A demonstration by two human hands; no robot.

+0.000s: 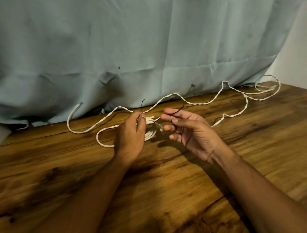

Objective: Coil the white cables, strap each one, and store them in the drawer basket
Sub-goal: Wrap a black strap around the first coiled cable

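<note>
Pale blue cloth [142, 43] backs wooden desk [174, 189]. Twisted white cable [173, 94] sprawls loose along back edge toward right back corner, not yet coiled. Coiled white cable [150, 133] lies mid-desk, partly under your left hand [130, 131], with one loop trailing left. Left hand pinches thin dark tie [142, 103] between thumb and forefinger. Right hand [189, 130] is palm-up, fingers loosely spread, tie draped across them. Step, as judged: strapping first coil. Next: wrap tie round bundle and cinch without letting turns spring. Drawer basket out of view.
</note>
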